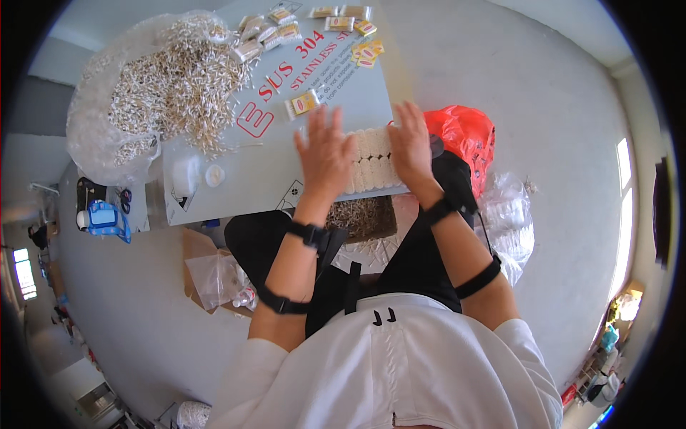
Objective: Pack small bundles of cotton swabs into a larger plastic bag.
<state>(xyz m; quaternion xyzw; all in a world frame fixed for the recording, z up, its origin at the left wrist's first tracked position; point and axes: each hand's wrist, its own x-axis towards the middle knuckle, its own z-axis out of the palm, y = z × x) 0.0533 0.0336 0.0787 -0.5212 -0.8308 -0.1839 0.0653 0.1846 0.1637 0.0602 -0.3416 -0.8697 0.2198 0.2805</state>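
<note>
My left hand [325, 159] is open over the table, its fingers spread and slightly blurred, at the left side of a block of white rounded bundles [371, 161]. The bundles lie side by side in rows close to the table's front edge; they look like cotton swabs packed together. On the block's right side, my right hand [412, 149] is open, fingers stretched out and pointing away from me. Just beyond my left fingertips is a small clear packet with a yellow label [303, 104]. Whether either palm presses on the block, I cannot tell.
A large clear bag [93, 136] spills loose cotton swabs [186, 86] over the grey table [250, 171]. Several more packets [268, 34] lie at the far edge. A red plastic bag [468, 132] is on the right. Below the edge sits a box of swabs [364, 217].
</note>
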